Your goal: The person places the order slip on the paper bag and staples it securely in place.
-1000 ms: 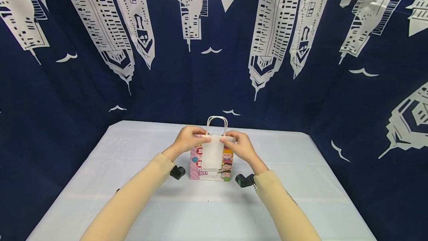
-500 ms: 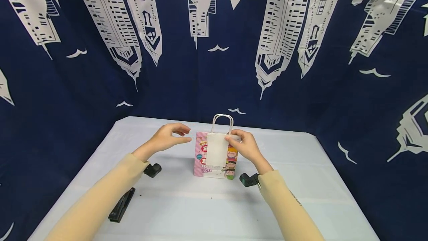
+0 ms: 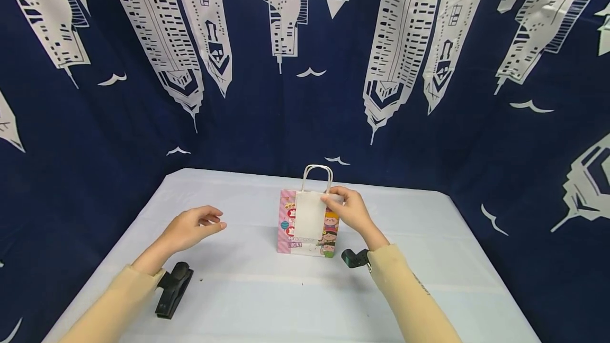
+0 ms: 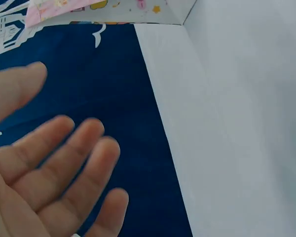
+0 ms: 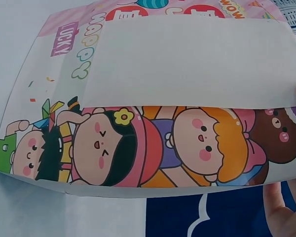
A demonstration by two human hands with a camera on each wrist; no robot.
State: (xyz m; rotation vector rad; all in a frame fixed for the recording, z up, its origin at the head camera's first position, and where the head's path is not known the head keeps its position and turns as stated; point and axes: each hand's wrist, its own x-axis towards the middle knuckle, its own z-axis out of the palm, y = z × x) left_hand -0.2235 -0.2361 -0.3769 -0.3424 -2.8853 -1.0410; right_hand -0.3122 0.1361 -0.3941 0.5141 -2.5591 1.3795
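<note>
A pink paper gift bag [image 3: 285, 237] with cartoon children and white twisted handles stands upright on the white table. Over its front hangs a blank white paper strip [image 3: 308, 215]. My right hand [image 3: 350, 206] pinches the bag's top right edge, thumb in front on the strip and fingers behind. In the right wrist view the printed bag [image 5: 103, 148] fills the picture, and only parts of the fingers show at the right edge. My left hand [image 3: 193, 226] is away to the left in the air, fingers loosely bent and holding nothing; its palm and fingers also show in the left wrist view.
A black stapler [image 3: 173, 294] lies on the table [image 3: 267, 300] at the front left, partly covered by the left wrist camera. Behind the table hangs a dark blue cloth [image 3: 286, 120] with white building prints. Small dark specks dot the tabletop.
My left hand has let go of the bag's top left edge and moved left and toward me. The stapler has come into view. My right hand keeps its hold on the bag.
</note>
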